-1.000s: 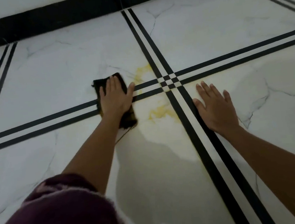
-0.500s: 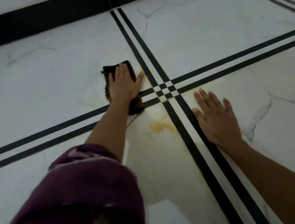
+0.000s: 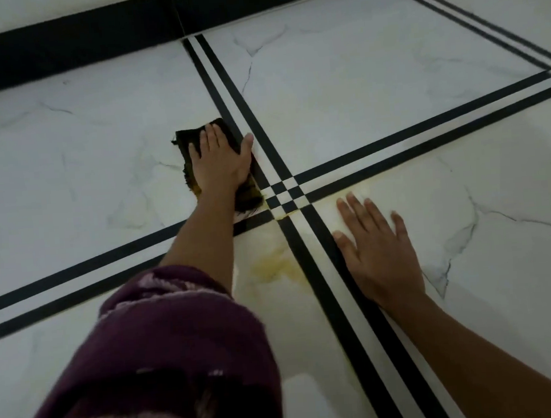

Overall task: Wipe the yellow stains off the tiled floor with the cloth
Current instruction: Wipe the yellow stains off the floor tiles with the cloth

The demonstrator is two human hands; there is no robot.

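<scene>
My maroon sleeve (image 3: pixel 154 357) fills the lower left, pushed up above the elbow, and my bare forearm runs up from it toward the middle of the white marble-look tiled floor (image 3: pixel 67 179). My left hand (image 3: pixel 221 162) lies palm down, fingers stretched out together and thumb splayed to the right, pressing flat on the dark cloth (image 3: pixel 189 138). The cloth sits on the upper-left tile, its right edge overlapping the nearer of the two black stripes that run away from me; its near corner (image 3: pixel 250 199), showing yellowish soiling, is just beside the checkered crossing (image 3: pixel 284 193) where the striped bands meet. A small yellow smear marks the near edge of that crossing (image 3: pixel 281 213). Below it, on the near tile and touching the black stripe, lies a larger pale yellow stain (image 3: pixel 273 266), apart from the cloth. Right of the striped band, my right hand (image 3: pixel 381 255) rests flat on the floor, fingers spread, holding nothing. A black skirting (image 3: pixel 73 43) borders the far edge.
</scene>
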